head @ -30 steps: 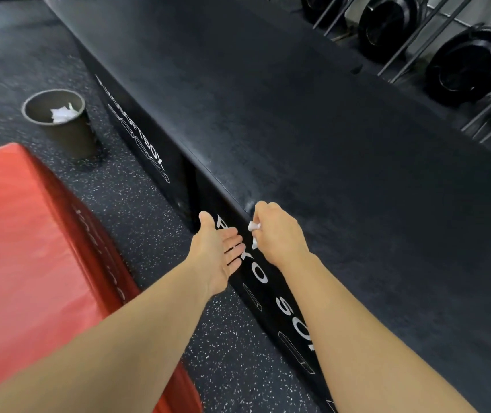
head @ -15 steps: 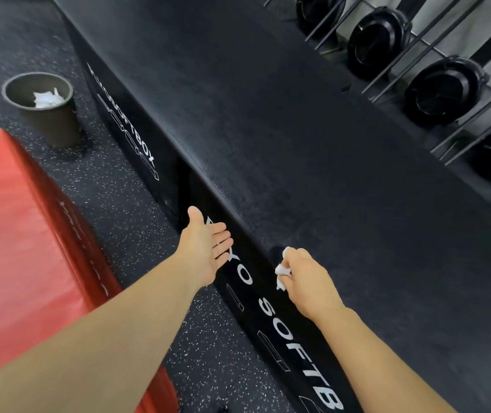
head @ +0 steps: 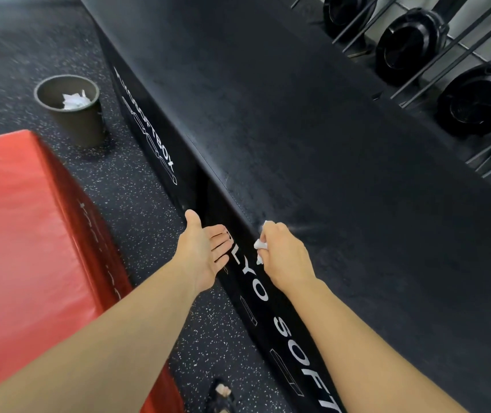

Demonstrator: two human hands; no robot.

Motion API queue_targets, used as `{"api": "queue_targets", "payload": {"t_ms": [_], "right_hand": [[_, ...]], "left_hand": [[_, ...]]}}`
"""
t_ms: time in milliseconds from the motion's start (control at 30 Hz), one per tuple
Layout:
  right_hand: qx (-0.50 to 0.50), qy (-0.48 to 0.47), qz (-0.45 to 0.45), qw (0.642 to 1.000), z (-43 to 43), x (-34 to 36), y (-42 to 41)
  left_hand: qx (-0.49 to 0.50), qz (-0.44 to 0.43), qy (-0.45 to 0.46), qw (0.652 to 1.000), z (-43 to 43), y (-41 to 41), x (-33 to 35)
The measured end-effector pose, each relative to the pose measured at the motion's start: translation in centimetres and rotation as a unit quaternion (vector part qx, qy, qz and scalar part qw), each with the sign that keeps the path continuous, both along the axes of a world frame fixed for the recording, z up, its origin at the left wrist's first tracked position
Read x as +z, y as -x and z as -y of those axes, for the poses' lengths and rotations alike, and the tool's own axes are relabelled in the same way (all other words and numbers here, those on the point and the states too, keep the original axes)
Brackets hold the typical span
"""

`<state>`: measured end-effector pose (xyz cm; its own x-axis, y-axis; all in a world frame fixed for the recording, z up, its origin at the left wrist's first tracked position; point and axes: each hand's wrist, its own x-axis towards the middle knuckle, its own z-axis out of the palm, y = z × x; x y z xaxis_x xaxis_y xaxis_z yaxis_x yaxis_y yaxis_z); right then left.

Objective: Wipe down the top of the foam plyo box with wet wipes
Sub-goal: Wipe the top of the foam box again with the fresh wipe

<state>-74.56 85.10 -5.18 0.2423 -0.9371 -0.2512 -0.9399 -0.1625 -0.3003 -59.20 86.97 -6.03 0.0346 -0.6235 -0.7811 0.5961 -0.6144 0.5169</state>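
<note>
while your right hand (head: pixel 287 257) pinches a wipe (head: pixel 260 244) at the box (head: pixel 312 138) edge, left hand (head: pixel 204 256) spread, much top likely remains.

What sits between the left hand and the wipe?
Just the box's lettered side face, nothing else, in the head view. The left hand is open; the right hand grips the wipe at the top edge.

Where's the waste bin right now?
Head view, upper left: the waste bin stands on the speckled floor, close beside the lettered side of the black plyo box and just beyond the red box.
</note>
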Motion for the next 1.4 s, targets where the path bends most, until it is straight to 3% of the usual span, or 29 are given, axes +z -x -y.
{"api": "queue_targets", "payload": {"t_ms": [500, 900, 1233, 1400], "right_hand": [[0.123, 0.076, 0.010, 0.989, 10.4, -1.5, -8.9], [0.224, 0.034, -0.009, 0.974, 5.2, -0.7, -0.6], [0.431, 0.093, -0.107, 0.891, 9.8, -0.2, -3.0], [0.477, 0.129, -0.131, 0.860, 12.9, -0.9, -5.8]], "left_hand": [[0.064, 0.006, -0.002, 0.998, 5.5, -2.0, -1.6], [0.090, 0.012, -0.009, 0.996, 5.5, -1.3, 0.2], [0.135, 0.019, -0.005, 0.991, 7.0, -3.2, 0.8], [0.166, 0.036, -0.010, 0.985, 7.3, -4.7, 0.7]]}}
